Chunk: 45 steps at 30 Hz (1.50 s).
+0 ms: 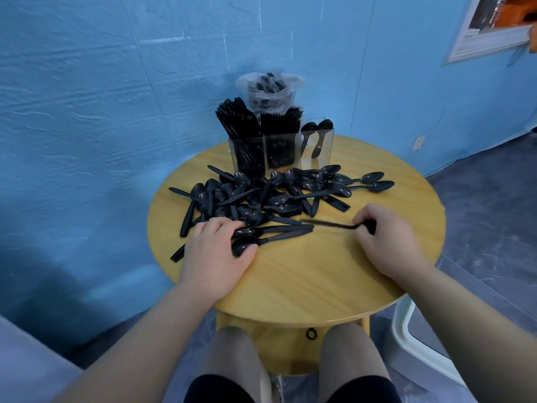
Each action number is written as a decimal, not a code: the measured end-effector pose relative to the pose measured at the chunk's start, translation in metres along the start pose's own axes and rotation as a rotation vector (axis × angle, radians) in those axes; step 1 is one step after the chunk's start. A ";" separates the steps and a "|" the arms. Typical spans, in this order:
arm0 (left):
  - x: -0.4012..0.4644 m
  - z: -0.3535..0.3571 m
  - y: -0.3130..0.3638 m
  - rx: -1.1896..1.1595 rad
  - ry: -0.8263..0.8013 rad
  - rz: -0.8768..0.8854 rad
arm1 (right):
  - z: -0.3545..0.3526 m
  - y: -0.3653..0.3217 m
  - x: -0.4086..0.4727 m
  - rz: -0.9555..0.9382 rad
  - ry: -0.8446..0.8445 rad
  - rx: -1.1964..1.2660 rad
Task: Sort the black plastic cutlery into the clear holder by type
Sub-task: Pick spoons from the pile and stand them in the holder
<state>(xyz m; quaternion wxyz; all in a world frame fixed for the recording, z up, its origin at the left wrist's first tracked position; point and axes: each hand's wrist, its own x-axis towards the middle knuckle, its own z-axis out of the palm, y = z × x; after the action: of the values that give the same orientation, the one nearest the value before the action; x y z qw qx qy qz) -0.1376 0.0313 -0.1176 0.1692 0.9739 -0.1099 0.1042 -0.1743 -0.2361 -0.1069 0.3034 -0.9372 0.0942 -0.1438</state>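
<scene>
A heap of black plastic spoons lies across the middle of the round wooden table. Behind it stands the clear holder with three compartments: the left is packed with knives, the middle with forks, and the right holds a few spoons. My left hand grips several spoons by their bowls at the heap's near left edge, handles pointing right. My right hand pinches one blurred black piece by its end, just above the tabletop.
A clear plastic bag of more black cutlery sits behind the holder against the blue wall. A white chair frame stands at the table's right. My knees are under the table's near edge.
</scene>
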 end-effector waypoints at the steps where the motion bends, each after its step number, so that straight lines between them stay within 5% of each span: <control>1: 0.000 0.000 0.000 0.005 0.004 0.003 | 0.001 -0.001 0.000 0.015 0.029 0.052; 9: -0.004 -0.006 0.004 -0.026 0.056 0.074 | 0.031 -0.033 0.000 -0.083 0.131 0.271; 14: -0.006 -0.010 0.006 -0.154 0.035 0.074 | 0.027 -0.030 0.002 0.046 0.199 0.412; 24: 0.032 -0.058 0.030 -0.919 0.273 -0.089 | 0.001 -0.035 0.008 0.099 0.329 0.628; 29: 0.050 -0.074 0.041 -0.795 0.304 -0.040 | -0.021 -0.048 0.013 -0.143 0.283 0.525; 36: 0.053 -0.064 0.061 -0.628 0.141 0.094 | -0.023 -0.085 0.013 -0.371 0.065 0.382; 45: 0.046 -0.053 0.066 -0.598 -0.011 0.276 | -0.013 -0.089 0.023 -0.287 0.101 0.378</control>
<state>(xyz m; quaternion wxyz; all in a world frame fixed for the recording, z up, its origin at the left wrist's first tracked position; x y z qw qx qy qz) -0.1192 -0.0192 -0.0375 0.4313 0.8576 -0.2673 0.0840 -0.1489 -0.1784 -0.0389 0.4450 -0.8590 -0.0533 -0.2473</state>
